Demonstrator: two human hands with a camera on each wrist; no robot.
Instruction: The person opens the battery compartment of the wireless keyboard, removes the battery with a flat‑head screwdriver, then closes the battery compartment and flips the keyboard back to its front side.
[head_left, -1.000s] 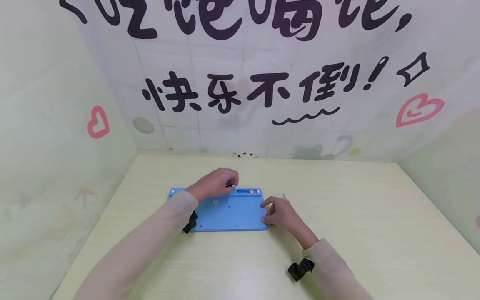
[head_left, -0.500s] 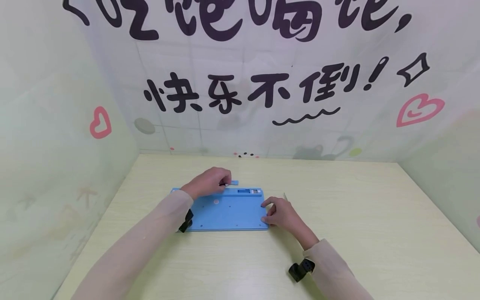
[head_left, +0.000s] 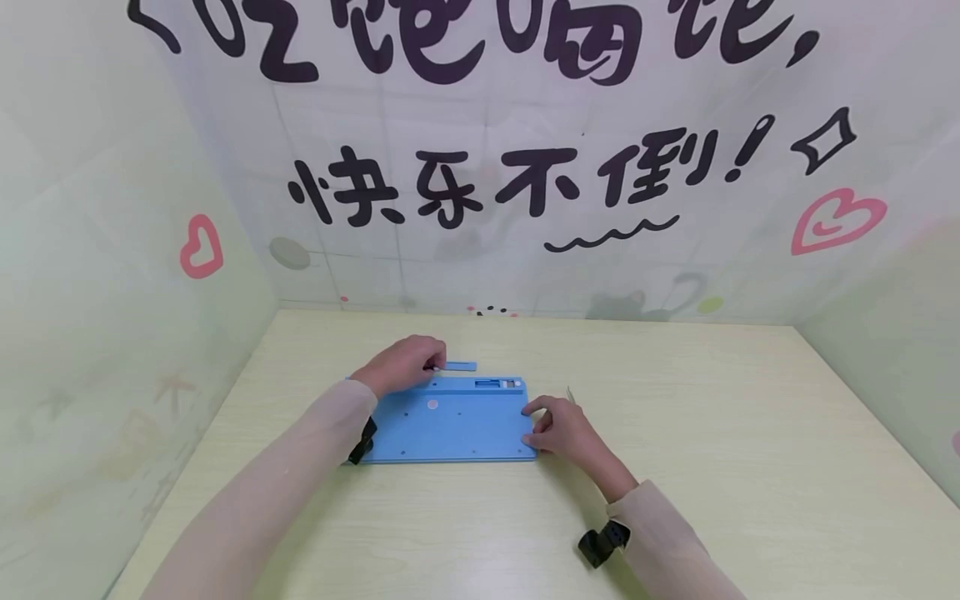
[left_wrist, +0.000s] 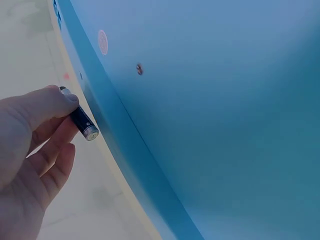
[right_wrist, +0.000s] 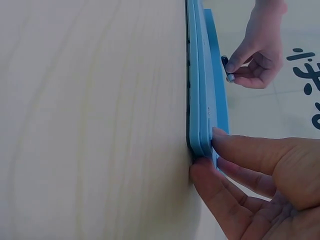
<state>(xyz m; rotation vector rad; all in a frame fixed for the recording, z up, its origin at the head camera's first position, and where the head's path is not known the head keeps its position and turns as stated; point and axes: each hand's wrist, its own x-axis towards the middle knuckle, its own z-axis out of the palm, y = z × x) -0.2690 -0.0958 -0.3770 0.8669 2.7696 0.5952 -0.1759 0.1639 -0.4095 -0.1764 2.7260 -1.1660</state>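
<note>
Battery [left_wrist: 81,120], dark, cylindrical and silver-ended, sits pinched in the left hand [head_left: 408,364] beside the far edge of a blue plastic keyboard [head_left: 457,433] the right hand [head_left: 558,429] grips, its narrow blue cover [head_left: 461,367] off toward the table's [head_left: 750,417] back edge, refitting apparently left to do.

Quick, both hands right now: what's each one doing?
Left hand: closed, pinching a small cylindrical battery.
Right hand: closed, holding the flat blue device at its edge.

Wears beige slvs [head_left: 273,487] w/ blk wrist cams [head_left: 600,547]
</note>
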